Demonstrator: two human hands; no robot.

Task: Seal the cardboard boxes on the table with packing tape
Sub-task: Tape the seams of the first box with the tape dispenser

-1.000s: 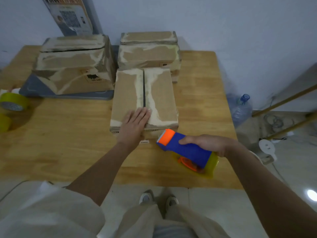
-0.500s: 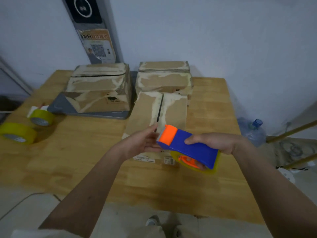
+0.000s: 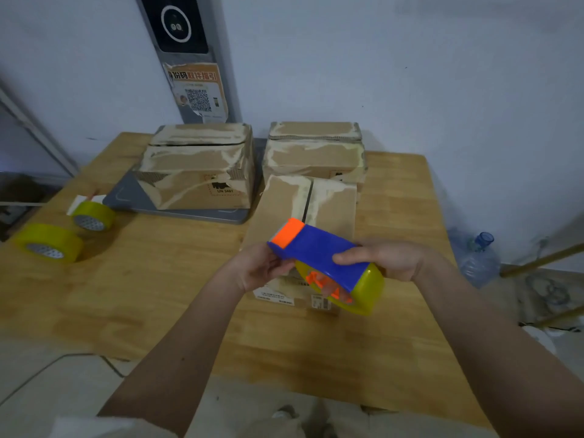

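Both hands hold the tape dispenser [image 3: 322, 257] just above the near box [image 3: 335, 210], whose open seam runs straight away.

Both forearms reach forward, left hand [image 3: 259, 269] and right hand [image 3: 384, 259] curled inward.

Near box's [image 3: 278, 203] front half behind tape dispenser [image 3: 319, 252] and hands; sticker [image 3: 197, 91] print illegible.

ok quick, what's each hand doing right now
Left hand: fingers curled at the orange front end of the blue plastic tape dispenser.
Right hand: grips the dispenser's rear, above the box.
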